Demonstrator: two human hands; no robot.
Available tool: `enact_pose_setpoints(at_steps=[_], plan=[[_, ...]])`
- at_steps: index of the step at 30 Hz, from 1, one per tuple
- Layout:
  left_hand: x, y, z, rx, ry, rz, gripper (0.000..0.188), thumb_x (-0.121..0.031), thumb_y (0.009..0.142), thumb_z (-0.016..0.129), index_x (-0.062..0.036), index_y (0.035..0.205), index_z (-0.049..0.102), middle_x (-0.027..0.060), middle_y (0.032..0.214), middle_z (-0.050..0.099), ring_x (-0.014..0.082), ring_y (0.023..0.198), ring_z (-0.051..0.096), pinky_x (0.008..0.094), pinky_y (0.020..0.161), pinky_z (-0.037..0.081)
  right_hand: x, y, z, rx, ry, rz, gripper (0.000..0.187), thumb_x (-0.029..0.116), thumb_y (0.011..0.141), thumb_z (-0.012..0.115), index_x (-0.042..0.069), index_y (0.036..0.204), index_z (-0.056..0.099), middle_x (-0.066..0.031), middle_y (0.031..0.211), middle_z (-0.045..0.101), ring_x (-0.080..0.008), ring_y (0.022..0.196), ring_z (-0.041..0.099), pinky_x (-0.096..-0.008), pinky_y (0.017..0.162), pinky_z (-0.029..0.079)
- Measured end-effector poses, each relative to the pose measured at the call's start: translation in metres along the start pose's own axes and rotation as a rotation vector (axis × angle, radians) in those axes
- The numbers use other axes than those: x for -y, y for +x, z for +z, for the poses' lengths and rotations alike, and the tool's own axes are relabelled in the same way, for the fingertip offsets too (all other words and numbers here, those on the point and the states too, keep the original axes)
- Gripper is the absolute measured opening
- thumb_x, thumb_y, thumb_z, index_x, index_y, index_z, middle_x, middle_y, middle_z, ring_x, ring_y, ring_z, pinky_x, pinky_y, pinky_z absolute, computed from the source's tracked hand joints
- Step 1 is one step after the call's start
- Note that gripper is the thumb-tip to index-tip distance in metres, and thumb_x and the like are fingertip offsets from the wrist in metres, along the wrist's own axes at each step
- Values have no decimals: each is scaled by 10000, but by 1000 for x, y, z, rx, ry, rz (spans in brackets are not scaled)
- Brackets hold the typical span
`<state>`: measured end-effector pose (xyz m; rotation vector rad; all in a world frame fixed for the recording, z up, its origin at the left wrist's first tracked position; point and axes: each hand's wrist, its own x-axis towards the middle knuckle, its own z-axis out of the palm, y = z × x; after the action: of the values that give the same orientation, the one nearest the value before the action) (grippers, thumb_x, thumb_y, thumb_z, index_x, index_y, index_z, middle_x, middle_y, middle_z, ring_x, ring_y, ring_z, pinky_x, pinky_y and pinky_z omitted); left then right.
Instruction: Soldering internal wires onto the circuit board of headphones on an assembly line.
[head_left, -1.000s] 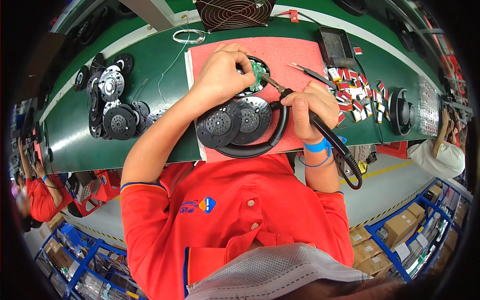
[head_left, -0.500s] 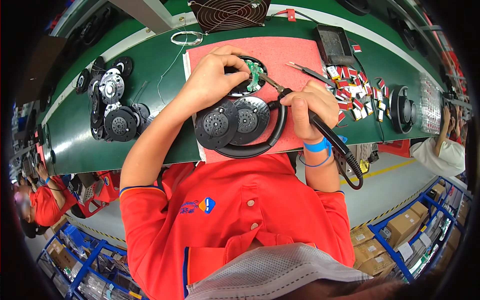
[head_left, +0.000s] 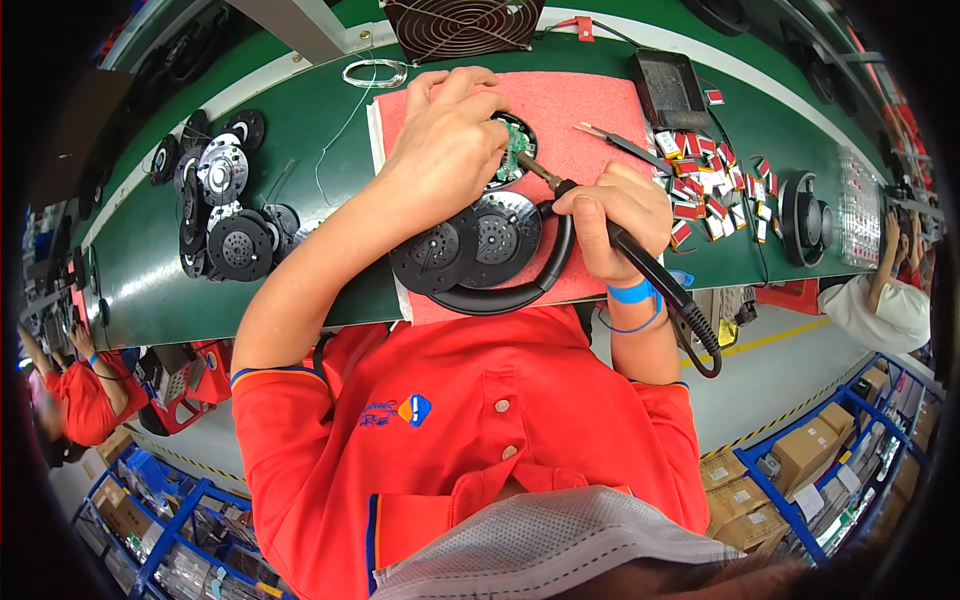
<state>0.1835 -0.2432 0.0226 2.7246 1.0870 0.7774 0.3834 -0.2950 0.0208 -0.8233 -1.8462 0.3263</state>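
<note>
My right hand (head_left: 622, 215) is closed around the handle of a soldering iron (head_left: 655, 268). The iron's metal tip reaches a green circuit board (head_left: 515, 150) inside a round black ear cup (head_left: 533, 130) of a headphone. Over the left side of that cup, my left hand (head_left: 445, 145) has its fingers curled in and closed; what its fingertips pinch, if anything, is hidden. Nearer to me lie two black perforated speaker discs (head_left: 500, 238), beside the curved black headband (head_left: 562, 258). All this rests on a pink foam mat (head_left: 590, 100).
Tweezers (head_left: 625, 146) lie right of the cup, near a heap of small red-and-white battery packs (head_left: 712, 190) and a black tray (head_left: 640, 85). A fan (head_left: 462, 28) and a wire coil (head_left: 352, 74) are at the back. More speaker parts (head_left: 240, 248) lie left; another headphone (head_left: 800, 220) right.
My left hand has shifted up and turned over the ear cup, covering more of it. The circuit board now sits lower in the cup. The soldering iron has moved slightly left.
</note>
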Motion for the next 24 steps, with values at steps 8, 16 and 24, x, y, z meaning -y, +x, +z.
enact_pose_setpoints(at_steps=[8,16,24], plan=[[-9,3,0,52,114,-36,52,-57,686,649,-13,659,643,59,1025,631,274,1169,490,485,972,319,0,0,1,14,1,-8,175,86,821,580,32,669,648,-46,546,570,-174,456,484,-298,438,361],[-15,7,4,41,173,-33,81,-50,638,621,-4,669,681,109,871,628,294,1141,498,554,983,276,-1,2,2,16,3,-28,164,82,814,583,44,669,648,-36,519,530,-173,439,454,-301,428,344],[-18,6,3,28,216,-27,84,-48,625,609,-3,663,669,124,833,617,300,1130,502,562,977,279,2,-1,-6,-52,1,-60,174,112,837,566,29,712,653,-38,512,506,-161,440,441,-294,427,322]])
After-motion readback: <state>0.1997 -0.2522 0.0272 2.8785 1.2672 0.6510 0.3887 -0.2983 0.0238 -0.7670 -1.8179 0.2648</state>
